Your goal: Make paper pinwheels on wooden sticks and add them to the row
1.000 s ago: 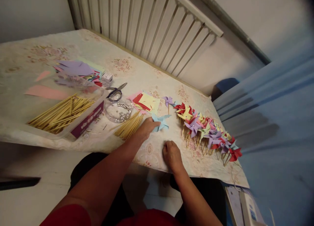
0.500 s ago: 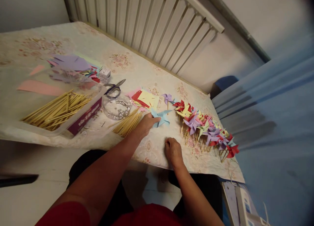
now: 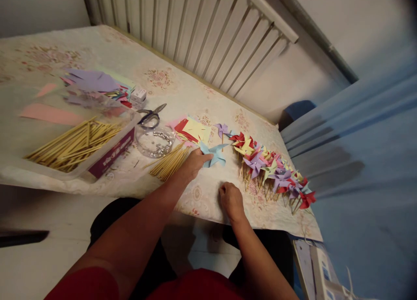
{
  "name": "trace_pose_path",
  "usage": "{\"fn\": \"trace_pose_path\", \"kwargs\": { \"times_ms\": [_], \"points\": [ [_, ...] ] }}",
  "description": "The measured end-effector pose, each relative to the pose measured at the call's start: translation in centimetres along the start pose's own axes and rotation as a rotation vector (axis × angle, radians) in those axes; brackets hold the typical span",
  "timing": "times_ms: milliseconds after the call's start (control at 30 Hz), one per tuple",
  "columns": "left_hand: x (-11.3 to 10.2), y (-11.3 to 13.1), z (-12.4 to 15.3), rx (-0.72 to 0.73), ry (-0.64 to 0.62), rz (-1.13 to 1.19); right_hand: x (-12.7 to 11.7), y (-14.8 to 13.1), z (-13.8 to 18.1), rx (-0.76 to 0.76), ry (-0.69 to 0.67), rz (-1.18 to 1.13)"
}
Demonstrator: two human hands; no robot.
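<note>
A light blue paper pinwheel is pinched in my left hand, its folded blades spread above the cloth. My right hand rests closed near the table's front edge, fingers curled; whether anything is inside cannot be made out. Just left of my left hand lies a fan of thin wooden sticks. Behind it is a stack of cut paper squares, yellow and red on top. To the right of both hands, several finished pinwheels on sticks lie in a long row.
A clear plastic box full of wooden sticks stands at the left. Beside it are a round tub of small metal pins, scissors, a small white box and purple paper. A blue curtain hangs at the right.
Almost nothing differs. The view has shifted slightly, and the blue pinwheel is tilted a little differently in my left hand. My right hand stays in place.
</note>
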State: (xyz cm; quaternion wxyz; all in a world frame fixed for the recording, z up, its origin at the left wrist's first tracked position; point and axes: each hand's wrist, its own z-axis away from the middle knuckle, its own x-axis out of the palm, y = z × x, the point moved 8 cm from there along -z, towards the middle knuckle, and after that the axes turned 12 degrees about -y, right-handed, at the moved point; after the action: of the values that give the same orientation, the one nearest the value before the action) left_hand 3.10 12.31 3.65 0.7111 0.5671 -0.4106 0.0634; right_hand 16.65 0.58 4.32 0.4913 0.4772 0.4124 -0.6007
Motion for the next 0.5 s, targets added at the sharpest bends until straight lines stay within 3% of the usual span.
{"fn": "trace_pose_path", "kwargs": {
  "times_ms": [333,500],
  "points": [
    [0.36,0.49,0.05,0.030,-0.010,0.008,0.22,-0.12,-0.22,0.027,-0.038,0.050],
    [0.24,0.44,-0.02,0.053,-0.014,0.005,0.11,0.32,-0.04,0.033,-0.003,-0.051]
  ]
}}
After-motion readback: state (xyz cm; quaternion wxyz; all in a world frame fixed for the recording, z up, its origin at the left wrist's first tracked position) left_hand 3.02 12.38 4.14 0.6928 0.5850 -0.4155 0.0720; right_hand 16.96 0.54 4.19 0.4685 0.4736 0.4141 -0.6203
